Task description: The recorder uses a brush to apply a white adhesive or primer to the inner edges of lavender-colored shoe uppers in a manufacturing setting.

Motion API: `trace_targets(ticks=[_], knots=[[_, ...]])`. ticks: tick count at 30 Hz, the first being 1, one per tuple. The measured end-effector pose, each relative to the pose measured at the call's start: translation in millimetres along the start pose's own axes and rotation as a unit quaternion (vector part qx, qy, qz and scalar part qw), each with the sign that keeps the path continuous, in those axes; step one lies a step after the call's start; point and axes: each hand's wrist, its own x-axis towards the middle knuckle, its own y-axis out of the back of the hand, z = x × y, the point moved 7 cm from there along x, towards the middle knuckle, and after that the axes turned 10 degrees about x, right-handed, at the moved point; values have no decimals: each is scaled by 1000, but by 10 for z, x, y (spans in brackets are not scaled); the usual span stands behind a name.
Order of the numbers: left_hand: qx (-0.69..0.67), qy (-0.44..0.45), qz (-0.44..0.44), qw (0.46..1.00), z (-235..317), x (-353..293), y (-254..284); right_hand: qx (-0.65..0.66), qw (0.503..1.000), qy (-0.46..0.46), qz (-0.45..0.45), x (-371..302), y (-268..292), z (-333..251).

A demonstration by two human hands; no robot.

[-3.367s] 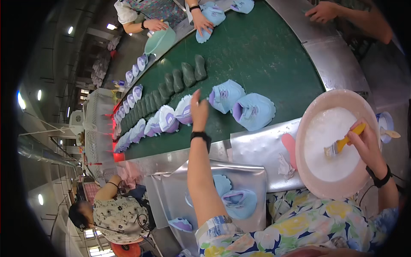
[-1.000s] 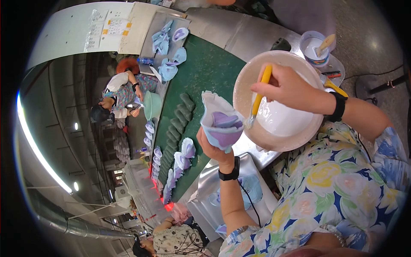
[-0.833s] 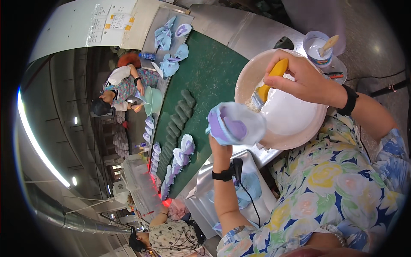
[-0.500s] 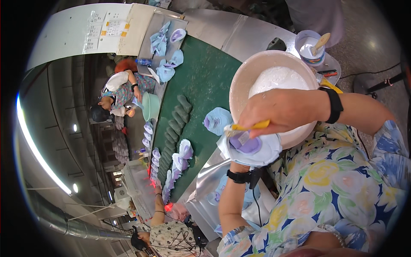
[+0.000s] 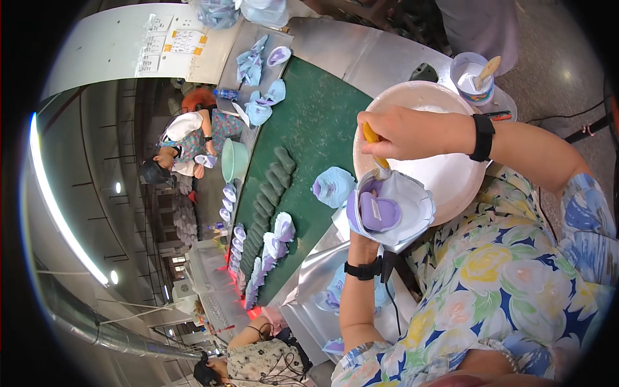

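Note:
My right hand (image 5: 403,132) is closed round the yellow handle of a brush (image 5: 372,137). The bristles point down and touch the upper edge of a pale blue and purple shoe upper (image 5: 412,203). From below, my left hand supports this upper; its fingers are mostly hidden behind it. A purple tongue-like part with a small white label shows inside the upper's opening. Just behind stands a large pale pink basin (image 5: 474,187) with white liquid in it. Another light blue upper (image 5: 333,187) lies on the green belt (image 5: 316,109), left of the one I hold.
Dark grey-green pieces (image 5: 264,203) and purple uppers (image 5: 276,238) stand in rows along the belt. A bucket (image 5: 471,77) with a brush in white liquid stands at the upper right. Two co-workers (image 5: 187,135) are across the belt and lower down. More uppers (image 5: 332,290) lie beside my left forearm.
My right hand has moved up, swinging the brush from lying flat across the upper to upright at its upper edge. The upper has tilted, opening more toward the view.

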Motion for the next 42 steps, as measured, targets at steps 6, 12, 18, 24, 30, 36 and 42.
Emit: trace_targets(ticks=[6,12,18,24,30,36,42], knots=[[21,-19,7,1000,55,9,142,-3,996,-84,-36,-127,180,-13],[28,-33,21,999,102,43,170,-29,989,143,12,-254,-1,-276],[19,-152,23,988,217,20,510,-98,976,155,-115,-534,-161,-162],[28,-120,33,992,121,153,554,-35,970,239,-1,-314,-123,-340],[17,-158,72,985,210,225,934,-46,996,55,-56,-216,-235,-189],[23,-166,231,958,434,185,2374,14,997,21,74,-285,-68,-57],[-90,-228,288,926,571,312,3886,46,994,-99,18,-368,-210,129]])
